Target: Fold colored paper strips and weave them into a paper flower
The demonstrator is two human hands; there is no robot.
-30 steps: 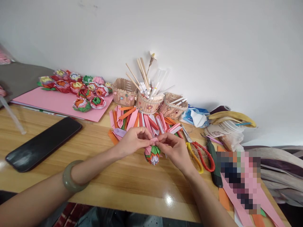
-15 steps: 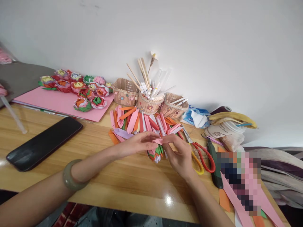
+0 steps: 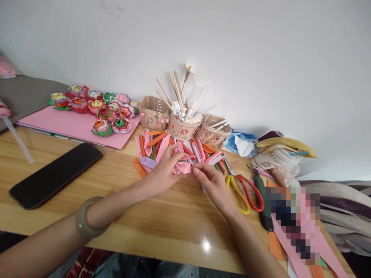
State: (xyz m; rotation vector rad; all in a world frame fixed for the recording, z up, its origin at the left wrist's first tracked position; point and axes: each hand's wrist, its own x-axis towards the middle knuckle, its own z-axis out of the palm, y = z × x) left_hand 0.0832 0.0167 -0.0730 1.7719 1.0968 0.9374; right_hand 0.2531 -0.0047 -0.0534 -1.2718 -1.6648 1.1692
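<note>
My left hand (image 3: pixel 167 168), with a ring on one finger and a bangle on the wrist, is wrapped round a pink folded-paper flower (image 3: pixel 182 167). Pink petals show between its fingers; the flower's other side is hidden. Just right of the flower is my right hand (image 3: pixel 210 179), its thumb and index finger pinched together by the flower's edge. What that pinch holds, if anything, is too small to tell. Folded paper strips (image 3: pixel 162 148) in pink, orange, white, purple and green lie in a pile behind both hands.
Finished paper flowers (image 3: pixel 97 106) sit on pink sheets (image 3: pixel 75 125) at the left, behind a black phone (image 3: pixel 56 175). Three decorated baskets (image 3: pixel 184 128) stand by the wall. Scissors (image 3: pixel 246 189), a green-handled tool (image 3: pixel 262 204), a lidded cup (image 3: pixel 272 158) and a banana (image 3: pixel 285 143) are at the right.
The flower has been turned: its green, orange and white tips faced down before, and pink petals show now. My left hand has closed round it; my right hand has drawn slightly away.
</note>
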